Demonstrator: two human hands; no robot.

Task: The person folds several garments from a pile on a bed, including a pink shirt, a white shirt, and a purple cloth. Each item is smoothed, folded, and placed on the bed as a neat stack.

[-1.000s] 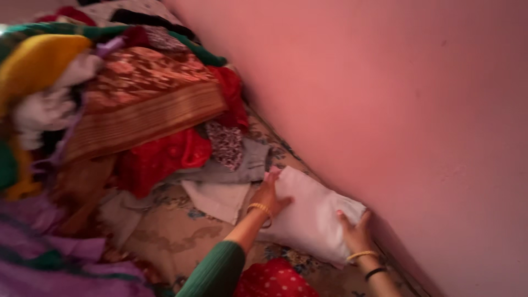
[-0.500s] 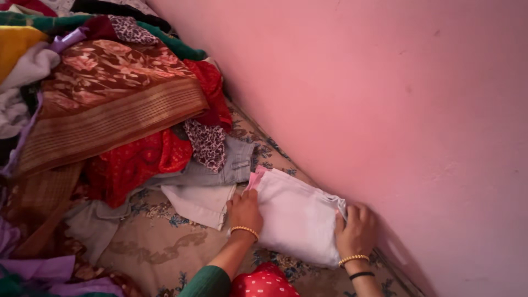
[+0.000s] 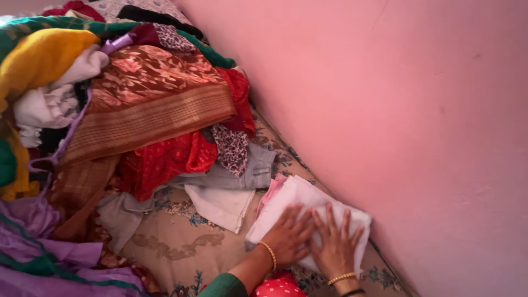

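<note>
While hands (image 3: pixel 311 242) press cloth (image 3: pixel 300 198), clothes pile (image 3: pixel 137 110) crowds beside.

- Soft, even, warm light filled the view; the source itself was not visible.
- The pink wall (image 3: pixel 385 110) threw a rosy cast over everything and showed no glare.
- Shadows were faint, deepest in the folds of the heaped clothes (image 3: pixel 110 121) and under the folded white cloth (image 3: pixel 308 209).
- The brown patterned fabric (image 3: pixel 148 99) stayed fairly sharp, its stripes readable.
- The left hand (image 3: pixel 289 239) and right hand (image 3: pixel 335 247) looked slightly soft.
- The purple fabric (image 3: pixel 49 258) at the lower left corner was blurred.
</note>
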